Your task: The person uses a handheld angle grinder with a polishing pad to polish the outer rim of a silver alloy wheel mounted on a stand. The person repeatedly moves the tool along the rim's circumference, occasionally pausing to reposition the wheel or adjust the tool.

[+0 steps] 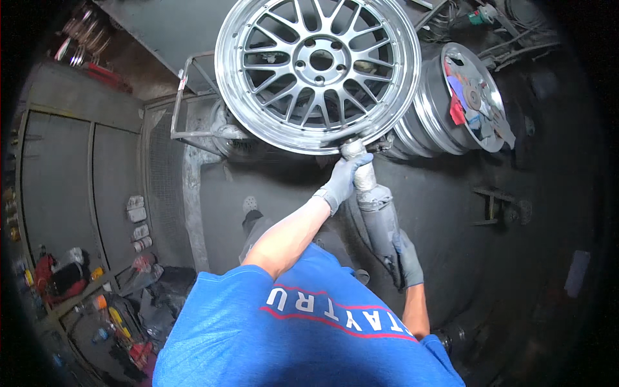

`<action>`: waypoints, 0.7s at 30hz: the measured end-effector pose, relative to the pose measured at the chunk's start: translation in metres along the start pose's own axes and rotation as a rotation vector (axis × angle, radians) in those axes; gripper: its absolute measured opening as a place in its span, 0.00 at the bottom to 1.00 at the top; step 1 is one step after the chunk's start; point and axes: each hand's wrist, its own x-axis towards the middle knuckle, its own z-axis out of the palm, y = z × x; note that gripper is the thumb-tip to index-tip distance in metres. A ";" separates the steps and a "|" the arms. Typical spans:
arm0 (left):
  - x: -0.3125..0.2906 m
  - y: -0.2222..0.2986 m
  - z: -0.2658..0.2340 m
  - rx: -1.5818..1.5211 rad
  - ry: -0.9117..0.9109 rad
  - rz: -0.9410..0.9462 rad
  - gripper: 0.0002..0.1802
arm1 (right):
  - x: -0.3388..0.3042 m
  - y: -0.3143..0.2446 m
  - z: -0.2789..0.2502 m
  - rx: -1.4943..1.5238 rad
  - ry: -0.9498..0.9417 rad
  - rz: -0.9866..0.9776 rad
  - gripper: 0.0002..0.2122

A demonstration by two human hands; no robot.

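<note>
A large silver multi-spoke wheel rim (320,84) faces me at the top of the view. Across its lower edge lies the head of a long straight power grinder (379,219), its body wrapped in pale tape and grey covering. My left hand (345,180), in a grey glove, is closed around the taped neck just below the rim. Farther back, my right hand (409,259), also gloved, grips the rear of the body, with part of its fingers hidden behind the tool. The grinder's tip appears to touch the rim's lip, slightly blurred.
More silver wheel barrels (438,109) lie to the right, one carrying abrasive discs and red and purple scraps (474,97). A metal frame (179,109) stands left of the rim. Bags and bottles (129,316) clutter the lower left. A small stand (493,203) sits on the floor at right.
</note>
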 end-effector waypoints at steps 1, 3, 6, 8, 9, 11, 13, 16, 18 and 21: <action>0.006 -0.005 0.006 -0.012 -0.003 -0.005 0.15 | 0.005 -0.005 -0.016 -0.016 -0.003 -0.017 0.33; 0.013 -0.013 0.015 -0.037 -0.006 -0.003 0.15 | 0.020 -0.009 -0.043 -0.082 0.010 -0.047 0.34; 0.013 -0.019 0.019 -0.039 0.000 0.007 0.15 | 0.030 -0.001 -0.060 -0.077 -0.022 -0.043 0.35; 0.011 -0.016 0.018 0.004 0.003 0.007 0.15 | 0.037 0.017 -0.064 -0.098 -0.029 -0.075 0.34; 0.009 -0.011 0.011 0.019 0.034 0.035 0.15 | 0.023 -0.001 -0.038 -0.006 -0.012 0.047 0.34; -0.001 -0.007 0.001 0.052 0.070 0.057 0.16 | 0.017 0.018 -0.016 0.062 -0.039 0.015 0.33; -0.010 0.005 -0.015 0.115 0.108 0.063 0.17 | 0.016 0.040 0.011 0.113 -0.038 -0.019 0.31; -0.025 0.031 -0.045 0.226 0.130 0.074 0.21 | 0.008 0.063 0.063 0.219 -0.065 0.030 0.30; -0.038 0.052 -0.056 0.311 0.132 0.080 0.24 | 0.001 0.083 0.095 0.286 -0.092 0.041 0.30; -0.052 0.082 -0.072 0.424 0.169 0.087 0.25 | 0.001 0.110 0.136 0.402 -0.124 0.117 0.31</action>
